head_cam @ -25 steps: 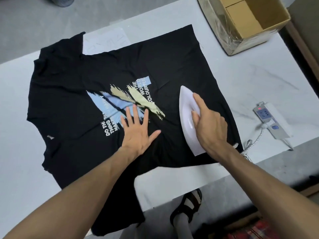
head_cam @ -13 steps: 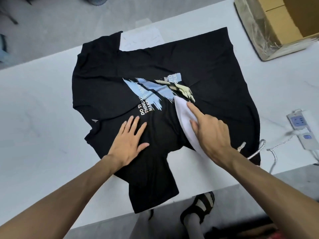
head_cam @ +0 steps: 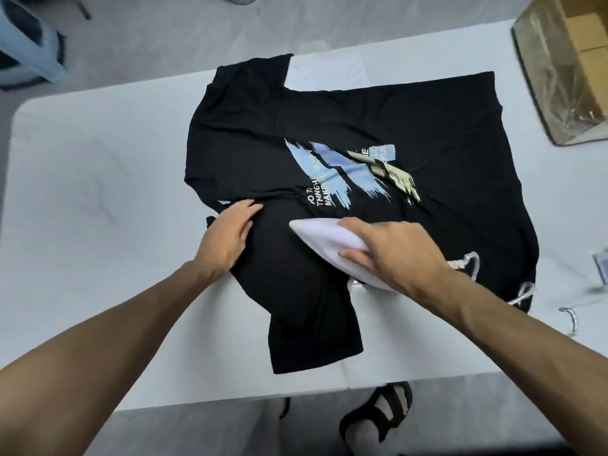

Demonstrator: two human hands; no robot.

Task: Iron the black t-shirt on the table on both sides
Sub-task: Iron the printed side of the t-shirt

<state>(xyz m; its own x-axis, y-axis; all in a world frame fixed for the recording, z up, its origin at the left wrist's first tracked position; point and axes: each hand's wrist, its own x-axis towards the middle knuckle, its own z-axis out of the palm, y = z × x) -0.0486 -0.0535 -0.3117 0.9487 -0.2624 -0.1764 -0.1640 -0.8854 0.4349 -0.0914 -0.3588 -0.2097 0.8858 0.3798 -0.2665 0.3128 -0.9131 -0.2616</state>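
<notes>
The black t-shirt (head_cam: 411, 120) lies spread on the white table (head_cam: 98, 199), printed side up, with a blue and cream graphic and white lettering. One sleeve reaches toward the near table edge. My right hand (head_cam: 391, 255) grips the white iron (head_cam: 322, 235), which rests on the shirt just below the print with its tip pointing left. My left hand (head_cam: 227, 238) lies flat on the fabric near the collar, left of the iron, fingers straight.
The iron's braided cord (head_cam: 467, 268) trails over the shirt's right edge to the table. An open cardboard box (head_cam: 566, 77) stands at the back right. A sheet of paper (head_cam: 329, 74) lies under the shirt's far edge. A sandalled foot (head_cam: 378, 416) shows below the near table edge.
The iron has slid left across the shirt, from the right of the print to below it, its tip turning leftward. My left hand has shifted left toward the collar.
</notes>
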